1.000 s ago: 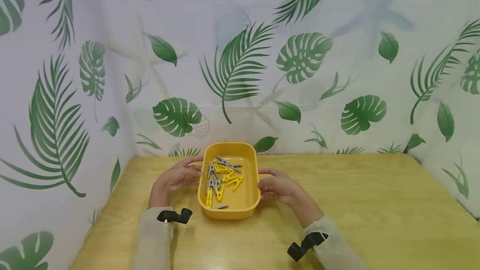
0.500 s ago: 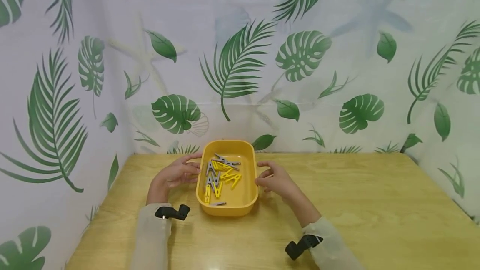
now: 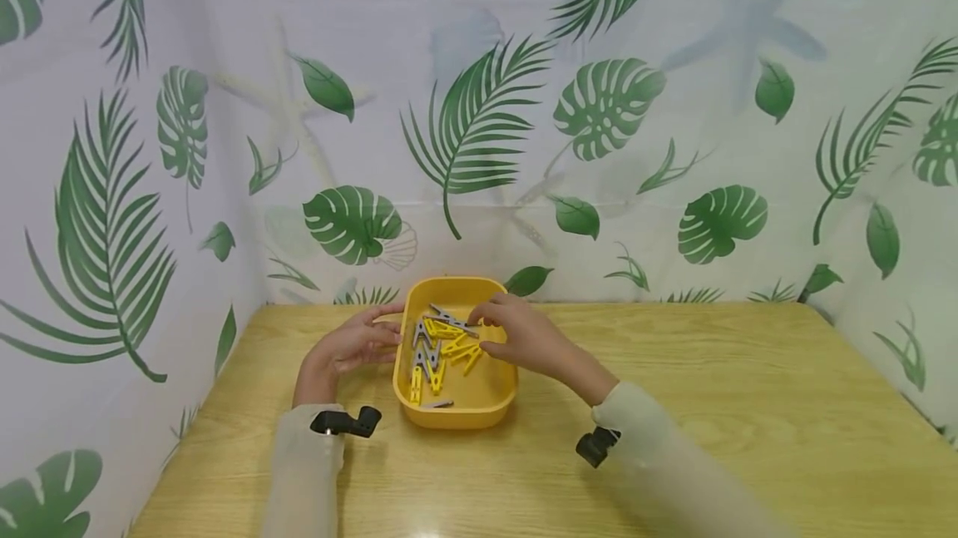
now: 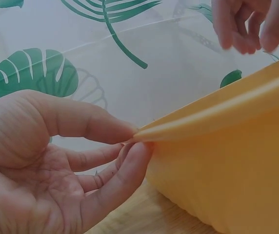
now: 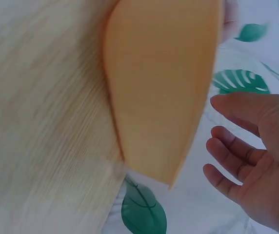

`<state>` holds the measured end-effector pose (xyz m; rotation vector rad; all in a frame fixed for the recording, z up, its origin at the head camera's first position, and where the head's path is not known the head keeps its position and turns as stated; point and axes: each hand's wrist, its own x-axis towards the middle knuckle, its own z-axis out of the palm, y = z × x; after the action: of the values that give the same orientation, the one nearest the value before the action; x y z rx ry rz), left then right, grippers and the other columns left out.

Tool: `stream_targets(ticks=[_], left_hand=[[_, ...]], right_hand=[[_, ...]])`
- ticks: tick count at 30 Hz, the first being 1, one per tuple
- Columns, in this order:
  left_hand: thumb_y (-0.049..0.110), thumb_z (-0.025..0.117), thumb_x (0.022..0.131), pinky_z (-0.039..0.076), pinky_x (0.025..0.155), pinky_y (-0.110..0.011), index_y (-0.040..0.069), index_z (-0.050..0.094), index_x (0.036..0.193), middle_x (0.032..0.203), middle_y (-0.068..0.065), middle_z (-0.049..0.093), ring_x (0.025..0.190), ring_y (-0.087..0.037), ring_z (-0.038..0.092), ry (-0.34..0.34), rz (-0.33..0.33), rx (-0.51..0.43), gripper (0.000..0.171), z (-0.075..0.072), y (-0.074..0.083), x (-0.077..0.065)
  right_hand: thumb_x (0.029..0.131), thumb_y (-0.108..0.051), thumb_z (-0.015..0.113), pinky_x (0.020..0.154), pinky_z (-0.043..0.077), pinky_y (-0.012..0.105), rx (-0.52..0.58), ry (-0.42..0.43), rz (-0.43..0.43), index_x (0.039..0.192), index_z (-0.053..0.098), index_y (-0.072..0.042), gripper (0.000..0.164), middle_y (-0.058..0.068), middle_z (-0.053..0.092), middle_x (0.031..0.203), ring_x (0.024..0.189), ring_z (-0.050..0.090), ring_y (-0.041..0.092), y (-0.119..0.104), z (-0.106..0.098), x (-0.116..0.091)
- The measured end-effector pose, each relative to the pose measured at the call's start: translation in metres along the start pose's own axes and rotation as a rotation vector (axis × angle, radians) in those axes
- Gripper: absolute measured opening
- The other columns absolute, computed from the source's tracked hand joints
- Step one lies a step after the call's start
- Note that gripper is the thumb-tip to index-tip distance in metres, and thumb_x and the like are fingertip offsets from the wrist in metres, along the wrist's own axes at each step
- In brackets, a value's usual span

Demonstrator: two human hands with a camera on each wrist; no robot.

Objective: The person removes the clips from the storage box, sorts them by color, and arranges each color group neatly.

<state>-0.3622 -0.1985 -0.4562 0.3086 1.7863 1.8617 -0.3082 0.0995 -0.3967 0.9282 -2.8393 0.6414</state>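
Observation:
A yellow plastic tub [image 3: 490,392] stands on the table in the head view, with several grey and yellow clothespins [image 3: 449,347] lying in its left half. My left hand [image 3: 359,347] is at its left side; in the left wrist view, its thumb and fingertips pinch the rim [image 4: 188,122]. Over the right part of the tub, my right hand [image 3: 527,338] has its fingers apart and loosely bent, with nothing between them. Its fingertips overlap the clothespins nearest the middle in the head view. The right wrist view shows the tub's outer wall [image 5: 159,87] beside that hand.
The wooden table [image 3: 711,405] extends to both sides of the tub. Behind it hangs a white cloth [image 3: 644,255] printed with green leaves, close to the tub's far end. Black camera mounts [image 3: 348,422] sit on both sleeves.
My right hand has left the tub's right wall, moving up and left over its inside. The left hand has stayed at the left rim, and the clothespins lie as before.

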Motion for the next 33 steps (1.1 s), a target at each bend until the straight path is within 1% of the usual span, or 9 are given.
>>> stream_targets(ticks=[3, 7, 11, 14, 17, 21, 25, 29, 33], left_hand=[[-0.006, 0.053, 0.096, 0.060, 0.086, -0.031, 0.002, 0.023, 0.160, 0.118, -0.006, 0.066, 0.099, -0.011, 0.068, 0.012, -0.004, -0.010, 0.071, -0.001, -0.002, 0.000], [-0.007, 0.053, 0.096, 0.060, 0.085, -0.031, 0.003, 0.025, 0.160, 0.119, -0.007, 0.066, 0.099, -0.010, 0.068, 0.019, -0.002, -0.021, 0.071, -0.002, 0.000, 0.000], [-0.007, 0.054, 0.095, 0.060, 0.084, -0.031, 0.003, 0.026, 0.159, 0.116, -0.005, 0.067, 0.099, -0.011, 0.067, 0.025, -0.007, -0.018, 0.071, -0.002, 0.000, 0.000], [-0.006, 0.054, 0.096, 0.060, 0.084, -0.031, 0.002, 0.025, 0.159, 0.115, -0.004, 0.067, 0.098, -0.010, 0.067, 0.022, -0.004, -0.008, 0.070, -0.002, 0.000, 0.000], [-0.005, 0.055, 0.096, 0.060, 0.083, -0.030, 0.003, 0.025, 0.160, 0.113, -0.003, 0.067, 0.097, -0.011, 0.067, 0.028, -0.009, -0.012, 0.070, -0.002, -0.001, -0.001], [-0.004, 0.055, 0.097, 0.060, 0.081, -0.030, 0.004, 0.026, 0.160, 0.109, -0.002, 0.067, 0.097, -0.012, 0.067, 0.038, -0.019, -0.030, 0.070, -0.001, -0.001, -0.003], [-0.004, 0.056, 0.097, 0.061, 0.081, -0.029, 0.004, 0.026, 0.160, 0.108, -0.001, 0.067, 0.097, -0.012, 0.068, 0.042, -0.020, -0.032, 0.070, -0.001, -0.001, -0.004], [-0.004, 0.056, 0.097, 0.060, 0.081, -0.030, 0.005, 0.026, 0.160, 0.112, -0.003, 0.067, 0.098, -0.013, 0.067, 0.050, -0.022, -0.025, 0.070, -0.002, -0.002, -0.003], [-0.004, 0.056, 0.098, 0.060, 0.082, -0.030, 0.005, 0.026, 0.160, 0.115, -0.005, 0.066, 0.099, -0.013, 0.067, 0.051, -0.023, -0.022, 0.070, -0.002, -0.002, -0.003]], right_hand=[[0.085, -0.008, 0.080, 0.081, 0.054, 0.037, -0.123, -0.049, -0.083, 0.110, 0.074, -0.009, 0.026, 0.007, 0.068, 0.103, 0.090, 0.062, 0.022, 0.002, 0.006, 0.009], [0.081, -0.005, 0.081, 0.073, 0.050, 0.036, -0.255, -0.115, -0.135, 0.103, 0.076, -0.010, 0.024, 0.006, 0.066, 0.094, 0.081, 0.057, 0.020, 0.005, 0.014, 0.021], [0.083, -0.010, 0.082, 0.082, 0.046, 0.043, -0.311, -0.210, -0.093, 0.102, 0.076, -0.013, 0.020, 0.006, 0.066, 0.097, 0.091, 0.057, 0.024, 0.005, 0.025, 0.029], [0.086, -0.014, 0.082, 0.088, 0.044, 0.047, -0.344, -0.248, -0.050, 0.102, 0.077, -0.015, 0.018, 0.005, 0.066, 0.101, 0.097, 0.057, 0.026, 0.006, 0.032, 0.033], [0.086, -0.016, 0.081, 0.088, 0.043, 0.046, -0.382, -0.244, -0.035, 0.101, 0.077, -0.017, 0.015, 0.003, 0.066, 0.100, 0.097, 0.057, 0.025, 0.009, 0.037, 0.036], [0.086, -0.017, 0.081, 0.083, 0.040, 0.043, -0.377, -0.231, -0.033, 0.099, 0.077, -0.018, 0.013, 0.002, 0.067, 0.098, 0.094, 0.055, 0.024, 0.011, 0.039, 0.037], [0.086, -0.016, 0.081, 0.083, 0.038, 0.042, -0.365, -0.238, -0.022, 0.097, 0.076, -0.017, 0.012, 0.002, 0.066, 0.097, 0.093, 0.054, 0.023, 0.011, 0.041, 0.037], [0.086, -0.015, 0.080, 0.082, 0.038, 0.040, -0.373, -0.231, -0.016, 0.094, 0.075, -0.017, 0.010, 0.001, 0.066, 0.095, 0.092, 0.054, 0.022, 0.012, 0.043, 0.038], [0.086, -0.013, 0.078, 0.079, 0.038, 0.040, -0.368, -0.215, -0.036, 0.092, 0.074, -0.016, 0.009, 0.001, 0.065, 0.091, 0.087, 0.055, 0.021, 0.012, 0.044, 0.038]])
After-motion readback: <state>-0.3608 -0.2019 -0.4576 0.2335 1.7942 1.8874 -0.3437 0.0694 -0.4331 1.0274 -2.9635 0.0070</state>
